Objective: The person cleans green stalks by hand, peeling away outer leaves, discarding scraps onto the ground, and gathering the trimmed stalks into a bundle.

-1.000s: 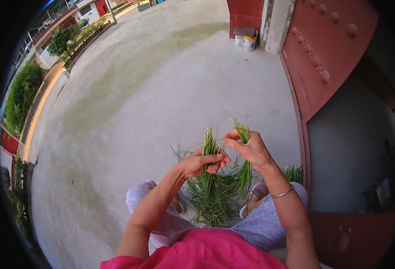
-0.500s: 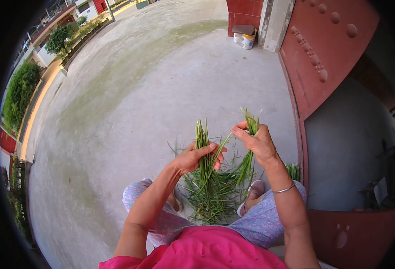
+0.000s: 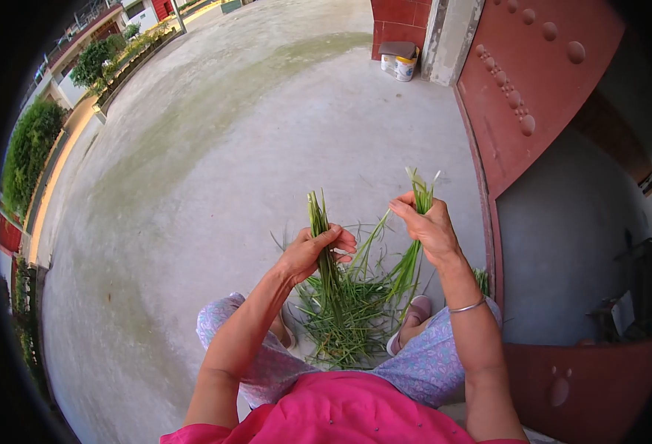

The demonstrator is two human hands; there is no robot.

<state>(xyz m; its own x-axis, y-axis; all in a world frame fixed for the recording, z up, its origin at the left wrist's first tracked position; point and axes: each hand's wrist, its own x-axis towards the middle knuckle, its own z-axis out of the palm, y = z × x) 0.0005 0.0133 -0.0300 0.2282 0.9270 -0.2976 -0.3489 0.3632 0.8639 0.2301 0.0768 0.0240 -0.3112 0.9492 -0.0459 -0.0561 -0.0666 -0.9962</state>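
My left hand [image 3: 307, 253] is closed around an upright bunch of chives [image 3: 316, 212], thumb pressed along the front, other fingertips jutting out to the right. Another bunch of chives [image 3: 423, 195], with pale ends up, is gripped in my right hand [image 3: 434, 231]. Between its thumb and forefinger a few long leaves [image 3: 374, 238] slant down to the left. Below both hands, a loose heap of green leaves [image 3: 344, 318] covers the ground between my feet. The palm sides of both hands are partly hidden.
A red metal door [image 3: 540, 89] stands along the right. White tubs [image 3: 402, 68] sit by the pillar [image 3: 448, 44] at the back. More cut greens [image 3: 481, 280] lie beside my right knee. Concrete ground [image 3: 215, 148] stretches ahead, with shrubs [image 3: 34, 152] far left.
My hands have moved apart: the left shifted left with its bunch, the right slightly up and right. The leaves pinched in my right hand have come away from the left bunch.
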